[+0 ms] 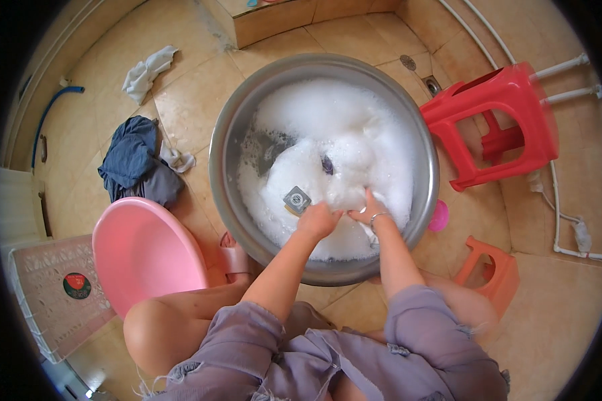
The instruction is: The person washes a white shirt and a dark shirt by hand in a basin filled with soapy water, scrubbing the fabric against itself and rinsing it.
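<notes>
A wide metal basin (219, 150) full of white suds (326, 108) stands on the floor in front of me. Over the suds near its front side, my left hand (320, 220) is closed, pinching a wet white cloth (368, 230). Just to its right, my right hand (371, 209), with a bracelet at the wrist, grips the same cloth between thumb and fingers. Foam hides most of the cloth. Beside my left hand a grey square block (297, 199) with a round emblem and a yellowish edge lies on the foam. A dark purple bit of fabric (327, 164) pokes through the suds.
A pink plastic basin (145, 250) leans by my left knee, beside a pale openwork plastic basket (55, 295). Dark blue clothes (133, 155) and a white cloth (148, 72) lie on the tiles. Right of the basin are a red stool (524, 115) and an orange stool (504, 275).
</notes>
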Tool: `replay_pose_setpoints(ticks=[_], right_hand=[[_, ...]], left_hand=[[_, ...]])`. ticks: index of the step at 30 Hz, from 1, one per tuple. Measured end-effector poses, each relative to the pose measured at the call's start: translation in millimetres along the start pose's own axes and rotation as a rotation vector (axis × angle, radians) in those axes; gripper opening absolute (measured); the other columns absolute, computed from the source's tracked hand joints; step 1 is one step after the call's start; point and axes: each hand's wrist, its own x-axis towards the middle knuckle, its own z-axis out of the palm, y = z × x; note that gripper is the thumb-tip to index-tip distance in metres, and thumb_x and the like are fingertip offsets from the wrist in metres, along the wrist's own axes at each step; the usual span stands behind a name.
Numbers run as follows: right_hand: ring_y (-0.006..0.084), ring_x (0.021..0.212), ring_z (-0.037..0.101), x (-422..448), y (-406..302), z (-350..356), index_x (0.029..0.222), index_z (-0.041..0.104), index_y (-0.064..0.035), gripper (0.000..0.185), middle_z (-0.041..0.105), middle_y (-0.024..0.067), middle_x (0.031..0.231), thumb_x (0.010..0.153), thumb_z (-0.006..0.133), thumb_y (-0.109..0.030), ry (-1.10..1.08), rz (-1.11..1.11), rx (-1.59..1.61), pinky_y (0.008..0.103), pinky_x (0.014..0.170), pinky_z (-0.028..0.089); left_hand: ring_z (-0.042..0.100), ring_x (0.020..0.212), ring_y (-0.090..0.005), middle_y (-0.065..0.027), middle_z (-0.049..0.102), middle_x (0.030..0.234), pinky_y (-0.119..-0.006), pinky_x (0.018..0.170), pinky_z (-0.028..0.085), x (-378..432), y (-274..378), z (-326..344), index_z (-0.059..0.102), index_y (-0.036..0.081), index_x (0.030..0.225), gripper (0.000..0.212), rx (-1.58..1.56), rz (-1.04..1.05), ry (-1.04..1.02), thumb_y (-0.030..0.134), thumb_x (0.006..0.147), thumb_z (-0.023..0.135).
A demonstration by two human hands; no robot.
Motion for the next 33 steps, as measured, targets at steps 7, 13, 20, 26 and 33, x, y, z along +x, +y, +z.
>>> replay_pose_setpoints(ticks=[7,13,20,26,33], right_hand=[[0.0242,0.08,0.055,0.7,-48.8,28.8,0.093,0.054,-0.0021,0.047,0.056,0.0143,0.09,0.06,0.063,-0.035,0.042,-0.344,-0.017,0.0334,0.072,0.042],[0.0187,0.069,0.056,-50.7,-108.9,40.4,0.084,0.055,-0.0016,0.027,0.057,0.0115,0.074,0.064,0.063,-0.02,0.124,-0.65,0.965,0.0289,0.062,0.043],[0.0296,0.064,0.056,-12.0,-94.6,5.6,0.075,0.056,0.0019,0.039,0.056,0.0208,0.07,0.072,0.049,-0.037,0.33,-0.026,0.894,0.0357,0.061,0.042],[0.0312,0.082,0.052,-33.2,-94.2,23.3,0.098,0.051,-0.0024,0.042,0.056,0.0184,0.085,0.074,0.049,-0.037,0.286,-0.339,0.595,0.0322,0.078,0.038],[0.0326,0.095,0.046,1.6,-62.2,22.2,0.112,0.033,-0.0015,0.07,0.044,0.0205,0.108,0.061,0.061,-0.041,0.364,-0.049,0.082,0.0392,0.079,0.037]], left_hand=[[0.05,0.085,-0.018,-0.0082,0.051,0.102,-0.039,0.069,0.039,10.5,-31.1,13.7,0.051,0.008,0.098,0.061,-1.096,-0.62,-0.06,0.061,0.068,0.043],[0.054,0.08,-0.0224,-0.0074,0.055,0.091,-0.035,0.072,0.043,65.1,-91.6,5.6,0.049,0.009,0.1,0.037,-1.701,-0.113,-0.092,0.037,0.08,0.036],[0.051,0.083,-0.0242,-0.0159,0.053,0.085,-0.035,0.074,0.04,28.2,-23.7,22.5,0.049,-0.002,0.095,0.033,-0.894,-0.156,0.088,0.019,0.079,0.028],[0.055,0.06,-0.0271,-0.0186,0.056,0.07,-0.036,0.06,0.043,21.5,-41.7,22.9,0.059,0.0,0.074,0.026,0.473,0.191,0.04,0.024,0.064,0.054],[0.049,0.091,-0.0333,-0.0137,0.052,0.102,-0.039,0.076,0.038,0.2,-30.4,35.1,0.058,0.002,0.085,0.028,0.404,-0.007,-0.24,0.018,0.07,0.041]])
